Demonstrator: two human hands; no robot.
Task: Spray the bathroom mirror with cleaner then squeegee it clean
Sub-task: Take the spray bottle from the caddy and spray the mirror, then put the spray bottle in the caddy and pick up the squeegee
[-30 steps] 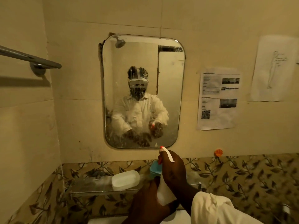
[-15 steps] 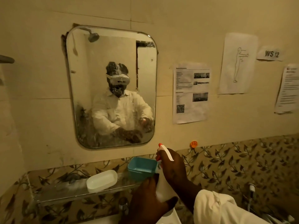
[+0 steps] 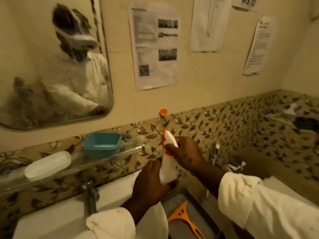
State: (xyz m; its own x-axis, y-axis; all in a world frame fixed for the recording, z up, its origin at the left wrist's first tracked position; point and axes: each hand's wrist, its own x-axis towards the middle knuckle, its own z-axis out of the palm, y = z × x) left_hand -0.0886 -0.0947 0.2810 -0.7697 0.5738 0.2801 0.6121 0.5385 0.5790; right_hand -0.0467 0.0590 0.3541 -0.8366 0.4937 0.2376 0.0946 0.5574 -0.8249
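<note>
Bottle (image 3: 167, 171) sits above the sink, my left hand (image 3: 151, 182) wrapped round its body, right hand (image 3: 187, 153) gripping the trigger head; I should aim left at the mirror (image 3: 51, 69) (squeegee (image 3: 185, 219) waits nearby).

Glass mirror (image 3: 43, 66), glossy but hazed and streaky across the lower part. Spray bottle (image 3: 168, 169) in smooth white plastic, red plastic at the nozzle. Blue tub (image 3: 101, 144), matt plastic, sitting on a clear glassy shelf (image 3: 107, 157). Beside it a milky, smooth plastic soap box (image 3: 48, 165). Tap (image 3: 90, 195) is dull grey metal. Basin (image 3: 57, 219) glossy white. Squeegee (image 3: 183, 219), orange plastic. Sleeves (image 3: 259, 204) are soft, creased white cloth. Paper sheets (image 3: 155, 47) on the wall, matt, slightly wrinkled.
</note>
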